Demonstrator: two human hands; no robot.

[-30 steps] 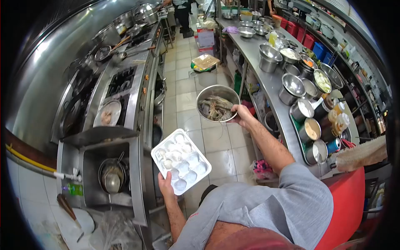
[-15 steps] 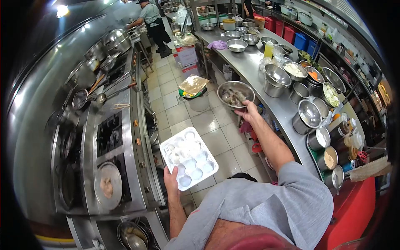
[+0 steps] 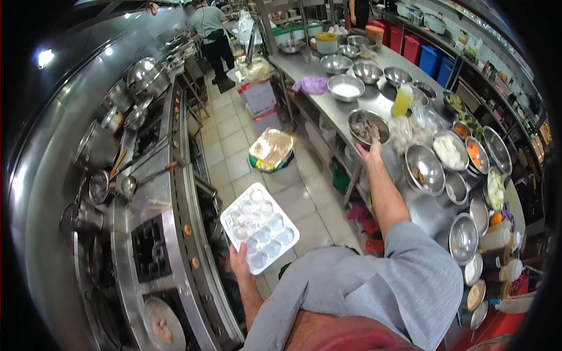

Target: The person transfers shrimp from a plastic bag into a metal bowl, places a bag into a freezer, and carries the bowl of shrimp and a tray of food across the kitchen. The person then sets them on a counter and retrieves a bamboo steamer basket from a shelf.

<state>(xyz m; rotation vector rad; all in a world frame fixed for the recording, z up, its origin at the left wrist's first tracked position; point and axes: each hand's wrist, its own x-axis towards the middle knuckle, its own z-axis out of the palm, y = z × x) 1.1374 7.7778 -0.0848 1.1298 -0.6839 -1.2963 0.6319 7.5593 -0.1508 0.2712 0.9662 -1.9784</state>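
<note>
My left hand [image 3: 240,262] grips the near left corner of a white plastic tray [image 3: 288,237] with round hollows. Whitish pieces lie in its far hollows; the near ones look bare. My right hand [image 3: 372,154] is closed on the near rim of a steel bowl [image 3: 357,119], which holds greyish food resembling raw shrimp. This bowl is at the left edge of the steel counter [image 3: 421,213]; whether it rests there I cannot tell. Beside it are clear plastic bags [image 3: 408,133] and a squeeze bottle of yellow liquid [image 3: 402,100].
Steel bowls, including one with white contents [image 3: 345,88], crowd the counter. A purple cloth [image 3: 310,84] lies at its edge. The stove [image 3: 175,257] runs along the left, with a pan [image 3: 170,304] on it. A foil-topped bin [image 3: 271,149] stands in the aisle; farther off, a person [image 3: 212,38].
The bowl in my right hand has moved right, from above the aisle floor to the counter's edge. My left hand still holds the tray. The view has moved forward along the aisle.
</note>
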